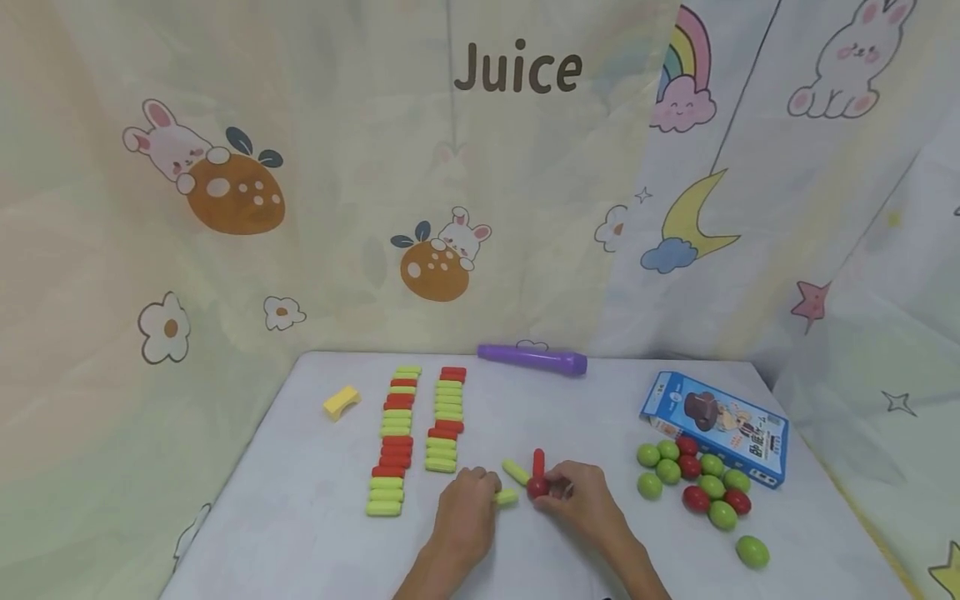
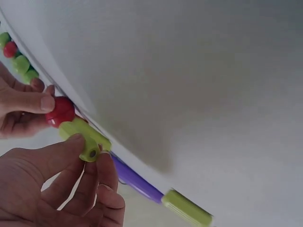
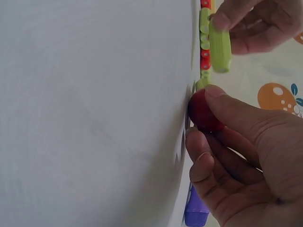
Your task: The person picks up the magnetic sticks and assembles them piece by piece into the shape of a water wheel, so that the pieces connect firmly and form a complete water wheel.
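My right hand (image 1: 588,497) pinches a red ball (image 1: 537,487) between thumb and fingers, low over the table. A red stick (image 1: 538,462) points away from the ball, and a light green stick (image 1: 514,472) slants off to its left. I cannot tell whether both sticks touch the ball. My left hand (image 1: 467,510) pinches another light green stick (image 1: 506,497), just left of the ball. The left wrist view shows a dark round spot on the end of this held green stick (image 2: 90,149). In the right wrist view the red ball (image 3: 203,112) sits between thumb and fingertips.
Two columns of red and light green sticks (image 1: 386,492) lie to the left, with a yellow arch block (image 1: 342,403) beyond them. A purple tapered rod (image 1: 532,359) lies along the back edge. Several green and red balls (image 1: 711,487) sit at the right by a blue box (image 1: 720,425).
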A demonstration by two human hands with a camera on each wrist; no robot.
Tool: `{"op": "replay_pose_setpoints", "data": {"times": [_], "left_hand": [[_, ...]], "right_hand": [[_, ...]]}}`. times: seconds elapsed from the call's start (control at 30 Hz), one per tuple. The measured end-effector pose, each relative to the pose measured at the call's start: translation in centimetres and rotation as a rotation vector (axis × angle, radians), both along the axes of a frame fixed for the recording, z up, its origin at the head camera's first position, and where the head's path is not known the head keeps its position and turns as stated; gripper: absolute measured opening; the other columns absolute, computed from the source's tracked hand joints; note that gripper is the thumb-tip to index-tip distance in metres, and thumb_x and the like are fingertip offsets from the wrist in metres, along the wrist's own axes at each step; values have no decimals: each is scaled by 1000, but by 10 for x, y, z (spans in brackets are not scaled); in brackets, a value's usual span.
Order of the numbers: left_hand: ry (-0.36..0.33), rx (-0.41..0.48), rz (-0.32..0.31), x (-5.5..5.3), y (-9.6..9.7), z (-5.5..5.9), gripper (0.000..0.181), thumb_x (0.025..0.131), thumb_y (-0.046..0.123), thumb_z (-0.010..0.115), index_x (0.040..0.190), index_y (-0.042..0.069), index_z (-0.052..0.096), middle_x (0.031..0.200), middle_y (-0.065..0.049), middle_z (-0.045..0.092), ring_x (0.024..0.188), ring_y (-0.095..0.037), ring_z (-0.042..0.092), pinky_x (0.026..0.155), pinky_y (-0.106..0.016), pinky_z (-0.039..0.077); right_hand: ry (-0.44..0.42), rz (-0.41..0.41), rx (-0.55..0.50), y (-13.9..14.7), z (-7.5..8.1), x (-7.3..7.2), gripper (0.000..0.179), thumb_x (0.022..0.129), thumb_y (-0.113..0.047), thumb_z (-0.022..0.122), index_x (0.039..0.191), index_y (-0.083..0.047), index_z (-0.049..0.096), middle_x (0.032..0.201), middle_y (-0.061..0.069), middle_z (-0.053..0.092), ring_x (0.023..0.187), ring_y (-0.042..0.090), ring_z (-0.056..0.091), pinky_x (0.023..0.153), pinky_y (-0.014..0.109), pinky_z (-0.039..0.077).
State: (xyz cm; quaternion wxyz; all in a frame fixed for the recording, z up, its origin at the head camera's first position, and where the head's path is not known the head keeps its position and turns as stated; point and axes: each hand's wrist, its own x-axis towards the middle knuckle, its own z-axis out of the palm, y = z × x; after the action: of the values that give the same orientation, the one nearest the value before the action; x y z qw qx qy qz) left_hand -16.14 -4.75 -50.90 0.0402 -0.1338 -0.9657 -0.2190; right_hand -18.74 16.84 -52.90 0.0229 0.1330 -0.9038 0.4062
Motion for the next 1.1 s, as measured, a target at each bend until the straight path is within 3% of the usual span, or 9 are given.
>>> {"op": "replay_pose_setpoints", "data": {"times": [0.23, 0.37, 0.47, 0.57, 0.63, 0.7, 0.83, 0.97, 1.1], "left_hand": [[-29, -99, -34, -4, 16, 0, 17, 93, 10, 85, 108, 6, 77, 86, 0, 62, 79, -10, 51, 71, -25, 53], [-2, -80, -20, -6, 11, -1, 18, 92, 8, 85, 108, 6, 77, 88, 0, 63, 82, -11, 54, 73, -25, 55], [30, -11, 12, -5, -2, 1, 24, 88, 5, 87, 110, 6, 77, 95, -2, 67, 90, -15, 60, 79, -29, 59], [79, 27, 92, -5, -23, 5, 31, 85, 5, 91, 112, 6, 77, 103, -4, 70, 97, -19, 63, 83, -34, 62], [121, -12, 151, -5, -37, 6, 34, 83, 6, 93, 112, 5, 77, 105, -6, 70, 96, -20, 62, 81, -34, 62], [163, -79, 185, -7, -48, 4, 36, 80, 5, 95, 111, 3, 77, 103, -8, 70, 92, -21, 60, 75, -32, 61], [192, -186, 166, -9, -60, -2, 39, 75, 3, 98, 107, 1, 77, 96, -10, 66, 85, -20, 55, 66, -28, 54], [183, -217, 149, -11, -63, -6, 38, 72, 7, 101, 103, 1, 79, 88, -7, 61, 82, -18, 52, 63, -26, 49], [160, -235, 164, -11, -63, -6, 37, 70, 9, 102, 97, 0, 78, 84, -6, 58, 80, -18, 52, 63, -27, 48]], "right_hand": [[-8, -6, 21, -4, 3, 2, 27, 76, -10, 97, 96, -10, 79, 77, -9, 67, 70, 5, 55, 64, 22, 50], [-27, 7, 58, -1, 7, 0, 29, 77, -15, 98, 100, -14, 79, 81, -10, 67, 76, 8, 58, 67, 23, 52], [-9, 16, 130, 7, 10, -4, 37, 78, -15, 97, 110, -20, 79, 100, -10, 70, 96, 13, 63, 84, 31, 59], [29, 76, 220, 16, 10, -9, 50, 83, -9, 92, 130, -19, 75, 132, -4, 70, 125, 21, 61, 106, 46, 56], [49, 143, 271, 21, 9, -12, 56, 87, -4, 87, 140, -16, 71, 148, 0, 64, 138, 26, 55, 114, 52, 50], [61, 207, 307, 25, 8, -14, 57, 91, -2, 83, 145, -13, 67, 154, 2, 61, 142, 29, 53, 114, 53, 48], [93, 233, 360, 27, 9, -16, 46, 93, -6, 83, 137, -12, 72, 138, 4, 68, 131, 27, 59, 109, 50, 53], [95, 201, 403, 24, 10, -17, 31, 89, -11, 88, 119, -17, 80, 117, -3, 68, 113, 19, 62, 99, 43, 58], [44, 192, 419, 22, 12, -18, 22, 86, -14, 90, 105, -22, 82, 107, -9, 65, 102, 12, 59, 91, 37, 60]]}}
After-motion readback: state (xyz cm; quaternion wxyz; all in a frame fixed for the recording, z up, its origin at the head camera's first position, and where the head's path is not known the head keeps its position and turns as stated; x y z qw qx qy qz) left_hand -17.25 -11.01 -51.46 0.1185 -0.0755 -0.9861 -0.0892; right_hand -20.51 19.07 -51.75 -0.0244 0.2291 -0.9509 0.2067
